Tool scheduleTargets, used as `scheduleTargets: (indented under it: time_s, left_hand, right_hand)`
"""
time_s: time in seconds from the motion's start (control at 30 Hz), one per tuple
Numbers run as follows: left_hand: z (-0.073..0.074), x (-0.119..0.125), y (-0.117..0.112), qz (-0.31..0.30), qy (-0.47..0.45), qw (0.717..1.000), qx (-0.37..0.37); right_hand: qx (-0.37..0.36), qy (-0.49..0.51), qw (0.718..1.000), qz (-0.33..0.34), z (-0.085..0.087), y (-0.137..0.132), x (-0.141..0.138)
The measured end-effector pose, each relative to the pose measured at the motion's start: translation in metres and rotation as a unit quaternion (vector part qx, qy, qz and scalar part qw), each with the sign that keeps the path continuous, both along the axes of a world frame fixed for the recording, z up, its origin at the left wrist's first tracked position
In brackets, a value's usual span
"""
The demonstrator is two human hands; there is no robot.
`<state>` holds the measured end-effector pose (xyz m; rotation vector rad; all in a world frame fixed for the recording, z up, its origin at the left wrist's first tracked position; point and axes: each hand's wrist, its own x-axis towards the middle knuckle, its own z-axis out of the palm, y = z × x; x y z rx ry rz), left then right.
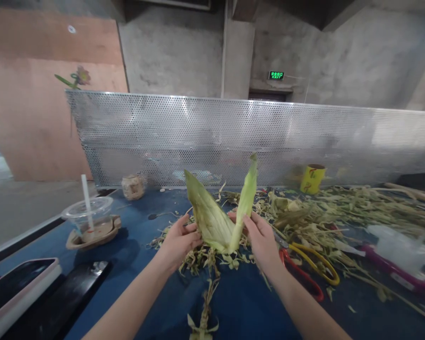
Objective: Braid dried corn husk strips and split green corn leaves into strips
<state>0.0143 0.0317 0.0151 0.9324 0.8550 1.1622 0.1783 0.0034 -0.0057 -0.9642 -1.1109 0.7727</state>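
Observation:
Between my hands stands a pale green corn husk [214, 224], spread into a V: a broad flat leaf on the left and a narrow, rolled leaf [246, 196] on the right, meeting at the base. My left hand [182, 238] grips the broad leaf's left edge, fingers partly behind it. My right hand [257, 231] pinches the narrow leaf, thumb in front. Dried plant scraps [198, 259] lie beneath, and a braided dry stalk [205, 307] runs toward me. Scissors [310, 257] with red and yellow handles rest beside my right forearm.
Dried husks and stalks [318, 208] pile up on the right, near a yellow roll [312, 179] and a purple tape dispenser [396, 269]. At left are a plastic cup [88, 212] with straw, a phone [19, 288] and a jar [132, 187]. A perforated metal panel [233, 137] borders the back.

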Motion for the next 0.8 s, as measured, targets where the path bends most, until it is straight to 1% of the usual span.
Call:
scheduleTargets:
  time_s: [0.03,0.1,0.2,0.27,0.33,0.37,0.47,0.67,0.73,0.8]
  left_hand:
    - [0.0,0.0,0.0,0.003,-0.005,1.0,-0.001]
    - [0.0,-0.001,0.002,0.018,-0.012,1.0,-0.001]
    - [0.0,-0.004,0.005,0.058,-0.005,0.998,-0.003]
    - [-0.001,-0.005,0.007,0.07,0.007,0.997,-0.003]
    - [-0.002,-0.006,0.009,0.062,0.015,0.998,0.002]
    - [-0.002,-0.006,0.009,0.053,0.017,0.998,0.005]
    - [-0.002,-0.005,0.008,0.036,0.019,0.999,0.009]
    - [-0.005,-0.004,0.007,0.027,0.049,0.998,0.042]
    - [-0.004,-0.003,0.007,0.034,0.046,0.997,0.043]
    - [-0.001,0.001,0.004,0.031,0.034,0.998,0.033]
  right_hand:
    - [0.01,0.039,0.999,0.01,0.0,0.001,0.0]
    - [0.035,0.104,0.994,0.011,0.0,0.002,0.002]
    - [0.081,0.173,0.982,-0.011,0.004,0.003,0.01]
    - [0.115,0.188,0.975,-0.025,0.007,0.003,0.017]
    - [0.142,0.169,0.974,-0.045,0.009,0.003,0.023]
    - [0.144,0.153,0.976,-0.051,0.009,0.004,0.025]
    - [0.105,0.126,0.985,-0.053,0.006,0.007,0.028]
    - [-0.037,0.12,0.991,-0.037,-0.007,0.023,0.032]
    - [-0.064,0.11,0.991,-0.038,-0.011,0.028,0.034]
    - [-0.076,0.1,0.991,-0.041,-0.014,0.032,0.036]
